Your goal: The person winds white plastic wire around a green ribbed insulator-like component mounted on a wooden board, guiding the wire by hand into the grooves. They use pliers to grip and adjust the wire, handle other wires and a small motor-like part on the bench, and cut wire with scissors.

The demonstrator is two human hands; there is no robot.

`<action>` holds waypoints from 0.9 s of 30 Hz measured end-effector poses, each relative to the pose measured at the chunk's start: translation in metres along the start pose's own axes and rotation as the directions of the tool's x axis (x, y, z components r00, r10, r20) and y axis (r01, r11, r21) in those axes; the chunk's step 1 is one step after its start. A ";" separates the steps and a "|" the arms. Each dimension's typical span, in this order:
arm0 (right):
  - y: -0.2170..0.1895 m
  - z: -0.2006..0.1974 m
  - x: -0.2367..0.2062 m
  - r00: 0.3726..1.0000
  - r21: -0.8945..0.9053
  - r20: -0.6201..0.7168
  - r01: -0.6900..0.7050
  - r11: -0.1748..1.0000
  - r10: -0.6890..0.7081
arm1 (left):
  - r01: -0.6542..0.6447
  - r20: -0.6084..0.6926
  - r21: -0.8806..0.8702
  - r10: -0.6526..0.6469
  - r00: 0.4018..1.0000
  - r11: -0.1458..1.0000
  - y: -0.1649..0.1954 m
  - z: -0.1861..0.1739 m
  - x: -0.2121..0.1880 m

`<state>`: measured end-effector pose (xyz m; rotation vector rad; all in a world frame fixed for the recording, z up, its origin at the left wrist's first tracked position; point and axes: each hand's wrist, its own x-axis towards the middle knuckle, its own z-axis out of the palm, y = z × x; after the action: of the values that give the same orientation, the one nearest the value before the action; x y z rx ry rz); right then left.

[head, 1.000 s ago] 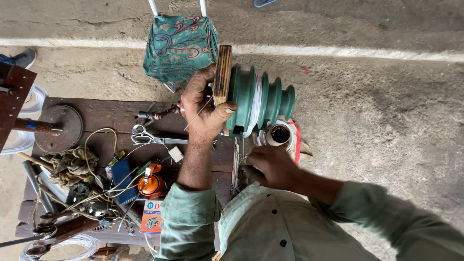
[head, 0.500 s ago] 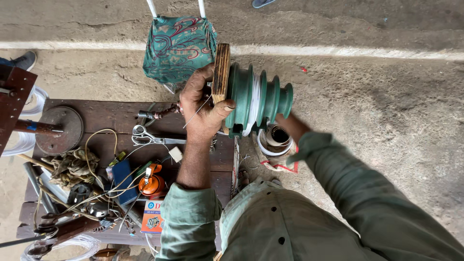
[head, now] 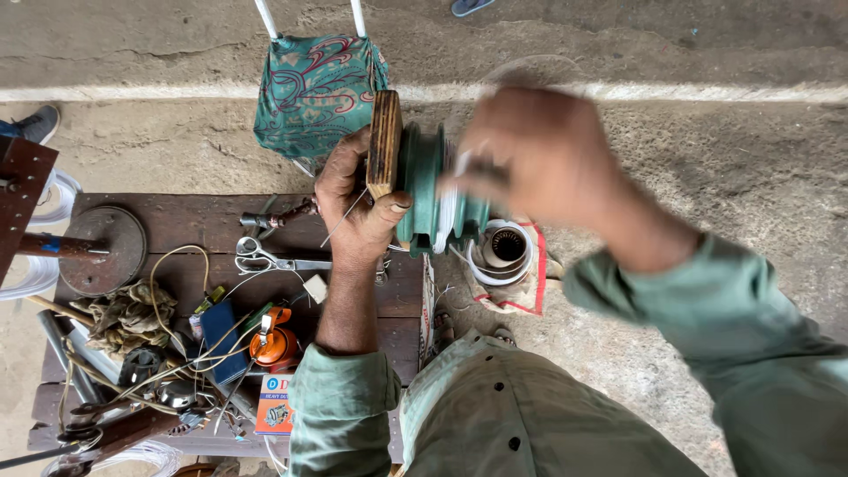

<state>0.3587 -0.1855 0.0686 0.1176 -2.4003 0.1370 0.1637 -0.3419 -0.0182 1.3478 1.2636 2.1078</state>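
My left hand (head: 358, 208) grips a green stepped winding former (head: 422, 190) by its wooden end plate (head: 384, 146) and holds it up over the bench edge. Turns of white wire (head: 449, 221) lie in one groove of the former. My right hand (head: 539, 155) is raised in front of the former and is motion-blurred; its fingertips look pinched on a strand of the white wire. Below it on the ground stands a spool of white wire (head: 505, 252) with a dark core, on a red-and-white cloth.
A dark wooden bench (head: 177, 221) at the left carries scissors (head: 265, 258), an orange tool (head: 272, 344), a round metal disc (head: 102, 247), rags (head: 124, 314) and tangled wires. A teal patterned bag (head: 314, 88) hangs on a white frame behind. Another person's shoe (head: 35, 124) is at far left.
My right hand has risen from the spool on the ground to in front of the green former, moving fast. My left hand has kept hold of the former.
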 end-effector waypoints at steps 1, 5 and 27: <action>0.036 0.013 0.003 0.989 0.205 0.005 -0.145 0.968 0.148 | -0.007 -0.001 0.002 0.007 1.000 1.000 0.000 0.000 0.000; 0.103 0.130 -0.058 0.732 0.529 0.151 -0.627 0.572 0.664 | -0.030 -0.013 0.017 0.030 0.999 0.999 0.001 -0.001 0.000; 0.104 0.081 -0.019 0.854 0.658 -0.041 -0.367 0.657 0.518 | -0.009 -0.009 -0.036 0.008 1.000 0.999 -0.003 0.000 -0.002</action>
<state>0.3063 -0.0924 -0.0101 -0.1849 -2.0057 1.1421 0.1637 -0.3418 -0.0215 1.3328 1.2199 2.1338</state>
